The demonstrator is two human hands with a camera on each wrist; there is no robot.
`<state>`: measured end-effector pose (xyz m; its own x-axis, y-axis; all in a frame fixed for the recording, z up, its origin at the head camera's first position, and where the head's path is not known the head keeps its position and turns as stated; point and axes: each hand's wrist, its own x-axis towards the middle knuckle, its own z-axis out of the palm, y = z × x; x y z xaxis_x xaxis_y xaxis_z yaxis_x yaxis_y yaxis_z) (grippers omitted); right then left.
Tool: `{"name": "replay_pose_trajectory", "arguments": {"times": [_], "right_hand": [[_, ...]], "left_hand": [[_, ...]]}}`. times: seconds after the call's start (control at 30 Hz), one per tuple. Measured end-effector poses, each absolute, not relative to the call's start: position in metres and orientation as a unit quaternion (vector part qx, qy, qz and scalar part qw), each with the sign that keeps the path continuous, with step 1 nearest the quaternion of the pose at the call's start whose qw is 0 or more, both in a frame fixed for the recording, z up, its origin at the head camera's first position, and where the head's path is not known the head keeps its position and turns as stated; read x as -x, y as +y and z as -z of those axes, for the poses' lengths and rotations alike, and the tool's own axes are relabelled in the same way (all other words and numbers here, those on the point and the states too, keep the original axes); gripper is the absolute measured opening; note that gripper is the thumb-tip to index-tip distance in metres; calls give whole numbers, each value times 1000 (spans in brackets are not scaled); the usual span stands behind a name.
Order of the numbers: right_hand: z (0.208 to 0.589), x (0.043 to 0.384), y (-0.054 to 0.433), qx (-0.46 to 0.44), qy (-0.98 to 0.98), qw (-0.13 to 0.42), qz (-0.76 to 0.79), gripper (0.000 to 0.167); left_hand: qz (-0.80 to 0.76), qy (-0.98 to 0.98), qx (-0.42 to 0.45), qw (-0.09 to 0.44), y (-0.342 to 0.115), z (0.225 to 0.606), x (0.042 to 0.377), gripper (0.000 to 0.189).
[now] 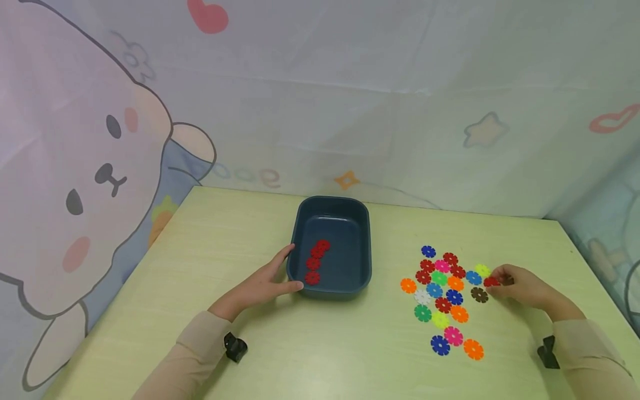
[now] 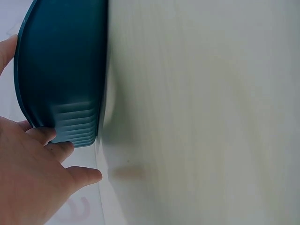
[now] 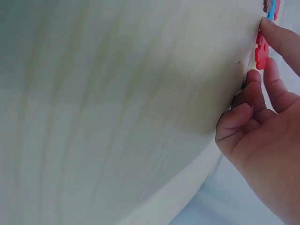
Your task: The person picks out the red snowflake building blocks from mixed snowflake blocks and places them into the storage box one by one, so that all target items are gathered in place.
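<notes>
My left hand [image 1: 257,286] holds the near left corner of a dark blue bin [image 1: 350,286]. Its thumb lies at the near rim and its fingers at the left wall; in the left wrist view the little finger stands away from the bin [image 2: 61,70]. Several red notched discs [image 1: 313,264] lie inside along the bin's left side. At the right of the loose discs, my right hand [image 1: 522,286] pinches a red notched disc [image 3: 261,50] between thumb and index finger, with the other fingers curled in. A brown disc [image 1: 479,294] and a yellow disc [image 1: 482,270] lie close by.
Loose discs in several colours, among them a white disc [image 1: 422,297] and an orange disc [image 1: 473,349], are spread on the pale wooden table [image 1: 320,350] right of the bin. A printed cloth [image 1: 350,111] hangs behind the table's far edge.
</notes>
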<state>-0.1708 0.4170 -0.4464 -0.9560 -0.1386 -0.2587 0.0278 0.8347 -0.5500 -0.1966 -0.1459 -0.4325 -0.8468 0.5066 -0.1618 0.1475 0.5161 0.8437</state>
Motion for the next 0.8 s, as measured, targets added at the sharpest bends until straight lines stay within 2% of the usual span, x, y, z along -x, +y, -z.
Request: {"name": "replay_pose_trajectory", "arguments": {"times": [0.53, 0.8], "right_hand": [[444, 165, 413, 30, 959, 105, 261, 41], [441, 166, 415, 17, 957, 124, 261, 50]], "left_hand": [[-456, 844, -191, 205, -146, 434, 198, 90], [-460, 843, -186, 208, -146, 432, 198, 90]]}}
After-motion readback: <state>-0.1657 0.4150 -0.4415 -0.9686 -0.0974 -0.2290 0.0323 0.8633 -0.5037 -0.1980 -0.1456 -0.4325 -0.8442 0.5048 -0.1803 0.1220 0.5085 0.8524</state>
